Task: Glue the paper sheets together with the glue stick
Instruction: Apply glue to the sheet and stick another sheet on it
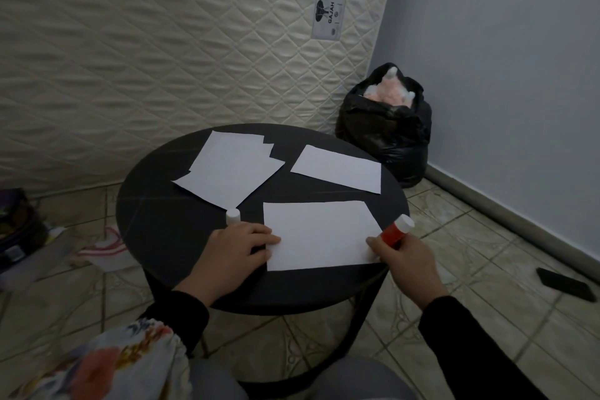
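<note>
A white paper sheet lies at the near side of the round black table. My left hand rests with fingers laid flat on the sheet's left edge. My right hand grips a red glue stick with a white end, just off the sheet's right edge, and its thumb touches the paper. A small white cap stands on the table just behind my left hand. Farther back lie a stack of overlapping sheets and a single sheet.
A quilted mattress leans upright behind the table. A filled black rubbish bag sits in the corner at the right. A dark flat object lies on the tiled floor at the right, and bags and papers lie at the left.
</note>
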